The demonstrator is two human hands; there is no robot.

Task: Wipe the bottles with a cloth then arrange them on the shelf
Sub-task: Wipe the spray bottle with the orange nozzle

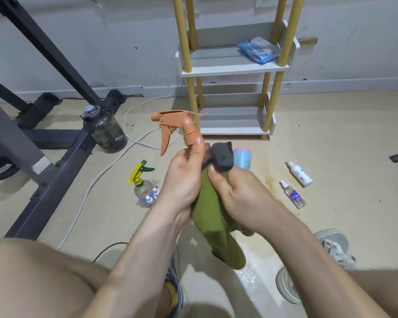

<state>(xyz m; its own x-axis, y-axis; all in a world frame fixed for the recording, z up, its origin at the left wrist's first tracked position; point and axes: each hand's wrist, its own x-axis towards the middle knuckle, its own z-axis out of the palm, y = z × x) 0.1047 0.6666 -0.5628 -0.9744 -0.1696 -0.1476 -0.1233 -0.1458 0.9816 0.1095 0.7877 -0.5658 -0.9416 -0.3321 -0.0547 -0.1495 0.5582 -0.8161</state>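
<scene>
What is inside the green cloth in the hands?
An orange spray head sticks out above the cloth. Its bottle is covered by the cloth, the left hand and the right hand, so it cannot be seen.

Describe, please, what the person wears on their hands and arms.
The left hand and right hand are bare, with no gloves, and no rings show. The left forearm and right forearm are uncovered: no sleeves, watch or bracelet in view. The visible fingernails look unpainted.

Labels on the small bottles are too blurred to read
</scene>
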